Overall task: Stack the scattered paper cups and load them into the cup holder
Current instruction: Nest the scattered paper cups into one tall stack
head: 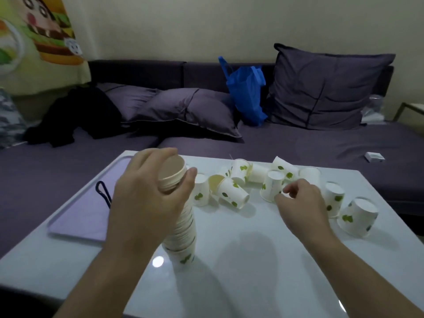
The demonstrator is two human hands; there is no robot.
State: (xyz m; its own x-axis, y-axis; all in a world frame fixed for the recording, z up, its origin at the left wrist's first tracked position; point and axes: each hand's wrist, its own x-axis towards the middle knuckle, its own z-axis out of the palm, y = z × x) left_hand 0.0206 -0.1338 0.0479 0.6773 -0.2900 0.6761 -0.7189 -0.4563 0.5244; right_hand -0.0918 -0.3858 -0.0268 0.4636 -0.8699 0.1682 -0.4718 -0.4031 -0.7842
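A tall stack of nested white paper cups with green leaf prints (183,235) stands on the white table (252,260), mouths up. My left hand (146,193) wraps around the top of that stack. Several loose cups lie scattered across the far half of the table, some tipped, some upside down. My right hand (298,200) reaches among them with its fingers curled at the rim of an upside-down cup (271,184); whether it grips the cup is unclear. No cup holder can be made out.
A lilac tray (85,203) with a dark looped cord (103,191) lies at the table's left. Behind the table stands a purple sofa with pillows (321,88), a blue bag (247,92), dark clothing and a small white box (374,156).
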